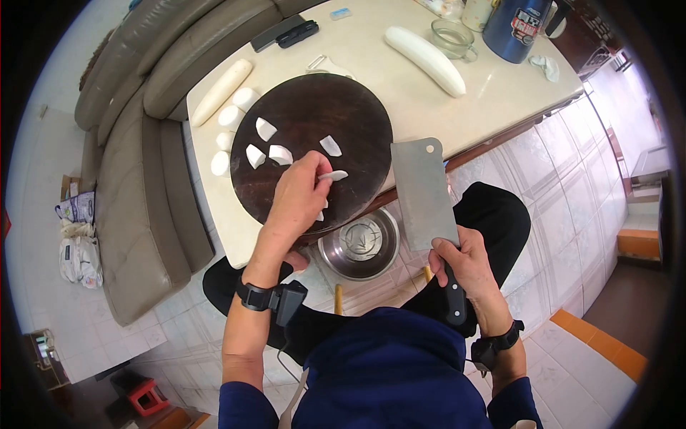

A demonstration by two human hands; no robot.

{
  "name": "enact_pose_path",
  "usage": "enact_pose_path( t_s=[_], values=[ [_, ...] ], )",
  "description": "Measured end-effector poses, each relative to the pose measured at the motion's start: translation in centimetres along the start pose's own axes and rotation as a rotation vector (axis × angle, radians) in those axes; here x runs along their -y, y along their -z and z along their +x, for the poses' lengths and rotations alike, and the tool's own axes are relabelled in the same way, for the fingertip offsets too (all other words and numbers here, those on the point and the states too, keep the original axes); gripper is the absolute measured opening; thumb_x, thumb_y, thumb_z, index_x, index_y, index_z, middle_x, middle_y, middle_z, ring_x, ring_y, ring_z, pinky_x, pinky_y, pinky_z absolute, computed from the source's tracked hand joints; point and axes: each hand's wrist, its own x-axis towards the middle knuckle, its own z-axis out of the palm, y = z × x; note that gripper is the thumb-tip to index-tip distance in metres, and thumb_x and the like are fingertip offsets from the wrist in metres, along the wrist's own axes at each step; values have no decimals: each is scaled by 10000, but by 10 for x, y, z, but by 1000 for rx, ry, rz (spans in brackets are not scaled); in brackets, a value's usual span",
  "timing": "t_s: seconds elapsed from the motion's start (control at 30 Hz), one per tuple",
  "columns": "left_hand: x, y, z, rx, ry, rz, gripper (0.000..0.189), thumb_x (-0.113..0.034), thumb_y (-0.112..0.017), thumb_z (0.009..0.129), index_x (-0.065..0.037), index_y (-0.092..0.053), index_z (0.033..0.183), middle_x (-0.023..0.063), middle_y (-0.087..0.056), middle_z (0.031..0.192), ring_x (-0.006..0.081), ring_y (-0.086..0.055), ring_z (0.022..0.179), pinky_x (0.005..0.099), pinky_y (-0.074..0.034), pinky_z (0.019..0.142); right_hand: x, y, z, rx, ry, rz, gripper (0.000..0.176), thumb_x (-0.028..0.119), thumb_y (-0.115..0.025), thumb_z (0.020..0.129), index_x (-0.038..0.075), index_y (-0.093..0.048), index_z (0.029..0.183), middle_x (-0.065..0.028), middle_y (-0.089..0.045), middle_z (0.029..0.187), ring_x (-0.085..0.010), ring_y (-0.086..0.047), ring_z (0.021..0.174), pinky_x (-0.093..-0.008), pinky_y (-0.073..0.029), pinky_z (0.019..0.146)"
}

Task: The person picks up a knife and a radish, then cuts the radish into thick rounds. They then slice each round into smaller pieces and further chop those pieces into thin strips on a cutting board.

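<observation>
My left hand [294, 191] is over the round dark cutting board [314, 100], its fingers pinching a small white radish piece [336, 175]. Several other cut radish wedges [265, 129] lie on the board, one of them partly hidden beside my hand. My right hand [468, 264] grips the black handle of a cleaver [426, 193]. The wide blade points away from me, off the board's right side and beyond the table edge. Thick radish chunks [230, 116] stand in a row along the board's left edge.
A metal bowl [394, 247] sits low between my knees. On the table [371, 50] are two long radishes [429, 63] [223, 91], a peeler [325, 64], a glass cup [452, 39], a blue container [516, 32] and a dark case [297, 33]. A sofa [146, 229] stands left.
</observation>
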Motion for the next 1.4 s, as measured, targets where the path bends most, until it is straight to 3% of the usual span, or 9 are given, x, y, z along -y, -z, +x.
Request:
enact_pose_path(
  t_s=[0.1,0.23,0.47,0.53,0.77,0.93,1.03,1.17,1.4],
  values=[
    [16,11,1,118,80,-300,100,1,-605,917,3,-653,1005,25,-689,889,75,-623,808,240,-502,723,1,0,-1,-6,-1,-3,197,68,-519,922,-33,-581,765,-50,-588,598,-106,-523,424,-244,-408,426],
    [29,27,4,208,139,-528,140,-18,-628,919,29,-695,1032,30,-700,881,82,-626,793,232,-506,727,5,-2,-2,-19,-17,12,190,58,-515,918,-30,-577,761,-52,-586,596,-107,-519,423,-244,-406,427],
    [37,17,0,187,184,-492,106,-9,-660,892,17,-710,981,29,-694,876,79,-623,784,232,-499,707,7,-7,0,-8,-28,-3,181,48,-513,914,-31,-572,762,-54,-584,594,-108,-514,425,-246,-401,427],
    [38,14,-2,153,69,-365,102,9,-677,861,14,-716,955,31,-673,857,88,-617,764,235,-492,692,6,-8,1,0,-22,6,182,45,-512,917,-29,-570,761,-52,-585,597,-108,-515,426,-245,-402,430],
    [30,10,-8,97,34,-242,149,14,-701,824,-6,-712,971,49,-637,895,119,-614,766,261,-490,692,13,-12,0,-6,-14,-16,187,41,-510,923,-28,-567,759,-46,-585,600,-103,-518,428,-244,-408,438],
    [19,7,-19,-210,-152,-53,207,9,-686,827,-11,-678,1033,111,-621,978,253,-636,859,321,-505,737,23,-14,0,20,67,-188,149,51,-519,923,-30,-561,806,-39,-584,594,-85,-512,419,-226,-392,412],
    [17,0,-21,-253,-172,-162,190,6,-671,837,-3,-674,1027,133,-629,999,315,-642,893,347,-509,769,35,-18,3,40,87,-261,153,52,-511,931,-29,-562,812,-31,-580,594,-80,-516,422,-226,-398,418],
    [16,5,-18,-179,-101,-147,170,-11,-661,852,2,-672,1021,137,-643,1037,308,-650,923,344,-511,791,36,-24,8,54,91,-240,163,59,-506,937,-25,-556,806,-29,-579,602,-75,-513,426,-224,-397,424],
    [11,7,-11,-245,-194,-86,225,-7,-655,842,3,-665,1066,151,-640,1129,344,-625,1005,387,-507,857,38,-28,11,106,139,-314,161,68,-500,946,-30,-560,833,-22,-566,610,-64,-509,441,-222,-398,430]
  ],
)
